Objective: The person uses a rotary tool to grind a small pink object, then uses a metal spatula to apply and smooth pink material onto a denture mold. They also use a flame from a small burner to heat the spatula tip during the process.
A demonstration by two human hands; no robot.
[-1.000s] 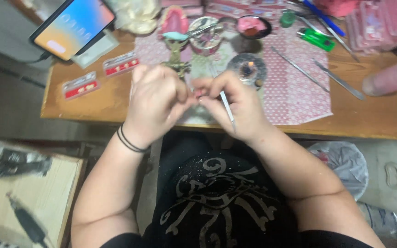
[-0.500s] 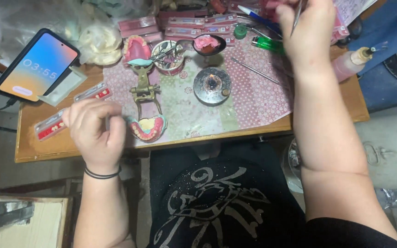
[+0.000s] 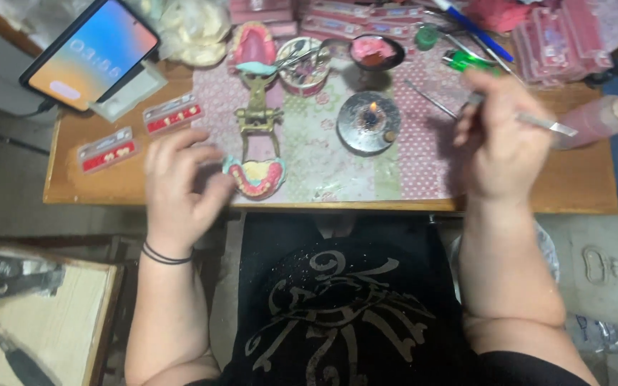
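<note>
Cluttered wooden surface (image 3: pixel 94 187): right hand (image 3: pixel 503 146), fingers clamped on a metal spatula (image 3: pixel 538 123), has dropped back beside the lit burner (image 3: pixel 368 121), while left hand (image 3: pixel 178 184), fingers apart, has released the wax denture (image 3: pixel 254 175) lying beside it.

The right hand (image 3: pixel 498 143) hides the metal tool's (image 3: pixel 548 126) handle; the pink bottle (image 3: pixel 599 118) is blurred.

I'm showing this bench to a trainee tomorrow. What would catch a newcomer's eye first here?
Probably the pink denture model on its brass hinged frame, at the table's near edge beside the open left hand. Next, the small lit burner at mid-table, its flame showing. The right hand holds a slim metal tool to the burner's right, and a bright phone leans at the far left.
</note>
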